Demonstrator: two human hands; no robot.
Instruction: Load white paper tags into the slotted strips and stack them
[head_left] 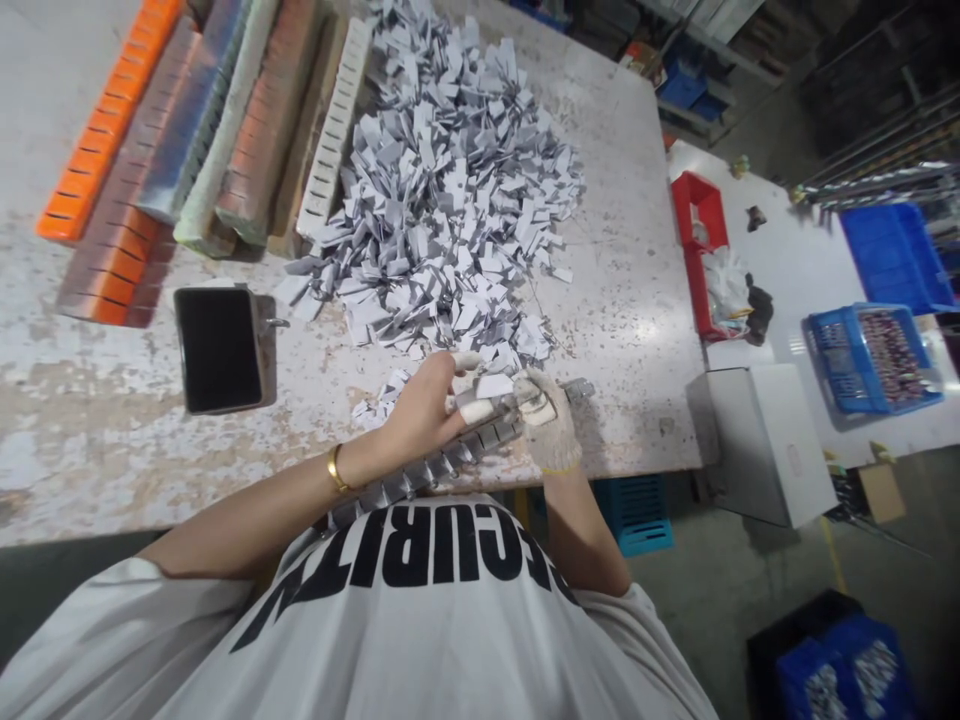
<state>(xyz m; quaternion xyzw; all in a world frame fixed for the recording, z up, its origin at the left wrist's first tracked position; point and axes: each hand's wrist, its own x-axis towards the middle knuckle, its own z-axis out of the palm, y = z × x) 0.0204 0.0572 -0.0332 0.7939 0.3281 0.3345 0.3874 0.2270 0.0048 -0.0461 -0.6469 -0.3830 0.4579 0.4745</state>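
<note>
A long grey slotted strip (409, 485) with small pieces standing along it lies slanted across the front of my body at the table's edge. My left hand (427, 405), with white covers on its fingertips and a gold bangle at the wrist, holds the strip from above, thumb and forefinger a little apart. In a knitted glove, my right hand (549, 425) closes round the strip near its far right end. Between the two hands shows a small white slip (495, 385), touching the gloved fingertips. The fingers' undersides are hidden.
A big heap of white slips (457, 190) covers the table's middle. Orange, white and wrapped slotted bars (112, 120) lie at the left, above a black phone (219, 350). To the right stand a red bin (701, 250), a white box (772, 440) and a blue basket (874, 355).
</note>
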